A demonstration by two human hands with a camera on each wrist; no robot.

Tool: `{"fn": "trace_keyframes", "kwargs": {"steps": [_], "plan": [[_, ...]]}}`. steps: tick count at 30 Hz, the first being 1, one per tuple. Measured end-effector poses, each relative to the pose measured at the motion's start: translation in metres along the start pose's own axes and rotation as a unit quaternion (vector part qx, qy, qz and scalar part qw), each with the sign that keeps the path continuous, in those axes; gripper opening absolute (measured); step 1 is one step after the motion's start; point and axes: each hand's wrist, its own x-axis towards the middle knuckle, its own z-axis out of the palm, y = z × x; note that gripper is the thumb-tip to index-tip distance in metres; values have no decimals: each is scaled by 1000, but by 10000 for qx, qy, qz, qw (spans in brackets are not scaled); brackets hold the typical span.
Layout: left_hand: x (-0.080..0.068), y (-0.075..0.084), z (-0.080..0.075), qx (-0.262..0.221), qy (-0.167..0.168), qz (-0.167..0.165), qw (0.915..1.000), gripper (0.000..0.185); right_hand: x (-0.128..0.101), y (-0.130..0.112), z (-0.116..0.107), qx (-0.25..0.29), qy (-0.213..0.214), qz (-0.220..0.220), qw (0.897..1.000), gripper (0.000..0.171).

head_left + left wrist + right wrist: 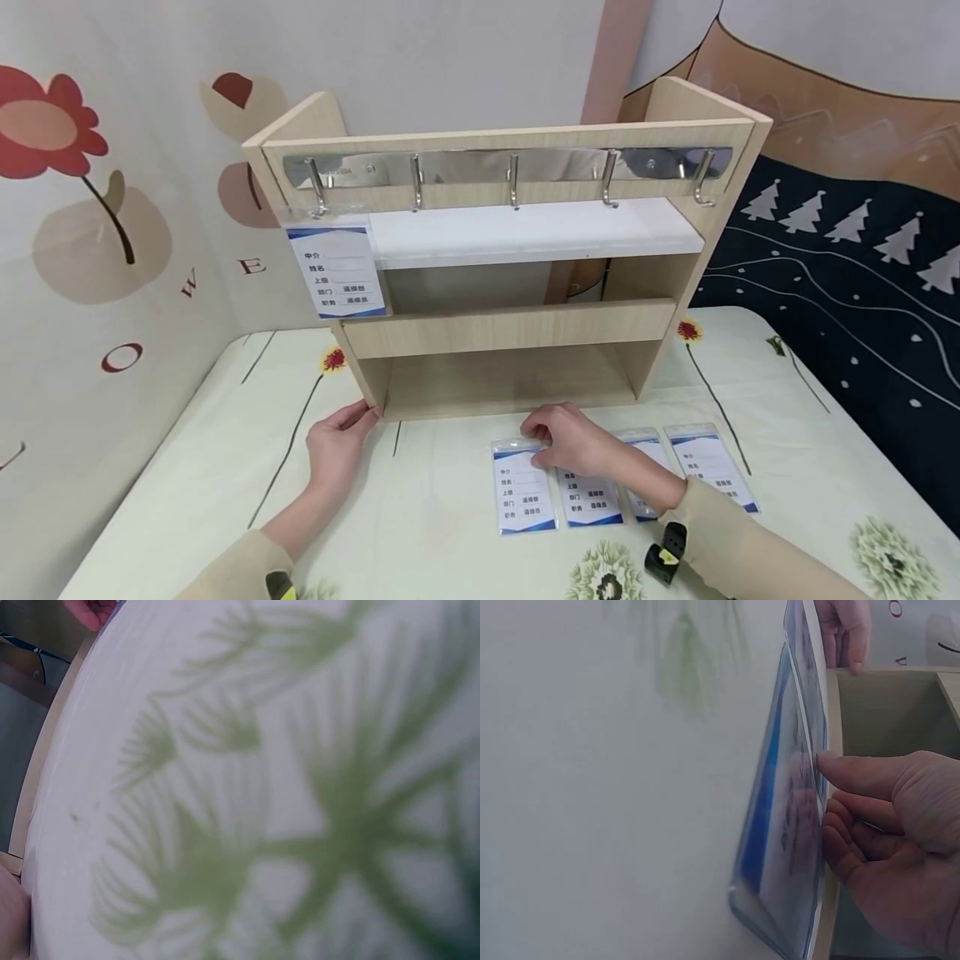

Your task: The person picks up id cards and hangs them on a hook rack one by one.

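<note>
Badge holder (pixel 523 487), a clear plastic sleeve with a blue-and-white printed card inside, lies flat on the tabletop (pixel 435 500) just in front of the wooden shelf unit (pixel 510 333), leftmost in a row of four like sleeves. Right hand (pixel 573 442) rests on its top edge, fingers curled and pinching the sleeve; the right wrist view shows the thumb tip against the plastic face (pixel 795 825). The second sleeve (pixel 592 498) lies partly under the same hand, the third (pixel 645 475) is largely covered by the forearm, and the fourth (pixel 712 467) lies uncovered at the right end.

Left hand (pixel 339 442) lies relaxed on the tabletop, straight fingertips touching the lower left corner of the shelf unit, holding nothing. The left wrist view shows only blurred cloth pattern at close range.

A fifth badge holder (pixel 337 271) hangs from the leftmost hook of a metal hook rail (pixel 510 167) fixed along the top front of the shelf unit; the rail carries five hooks. A white board (pixel 532 233) forms the upper shelf.

Surface: pale cloth printed with long-stemmed flowers and green sprigs. Surroundings: a light wall hanging with red flower and letters at left, a dark blue fabric with white trees at right
</note>
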Motion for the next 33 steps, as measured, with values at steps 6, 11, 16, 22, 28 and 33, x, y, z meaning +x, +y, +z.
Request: {"fn": "trace_keyframes", "kwargs": {"steps": [6, 11, 16, 22, 28, 33], "plan": [[-2, 1, -1, 60, -54, -109, 9999, 33, 1, -2, -1, 37, -195, 23, 9998, 36], [-1, 0, -2, -31, -17, -97, 9999, 32, 3, -4, -2, 221, -269, 75, 9994, 35], [0, 0, -2, -94, 32, -71, 9999, 32, 6, -2, -3, 337, -318, 50, 9989, 32], [-1, -1, -2, -125, 15, -96, 9999, 33, 6, 5, -3, 381, -379, -192, 9984, 28], [0, 0, -2, -138, -10, -33, 9999, 33, 4, 9, -4, 392, -438, -299, 9978, 26], [0, 1, 0, -59, -15, -17, 10000, 33, 4, 9, -5, 422, -473, -320, 9975, 23]]}}
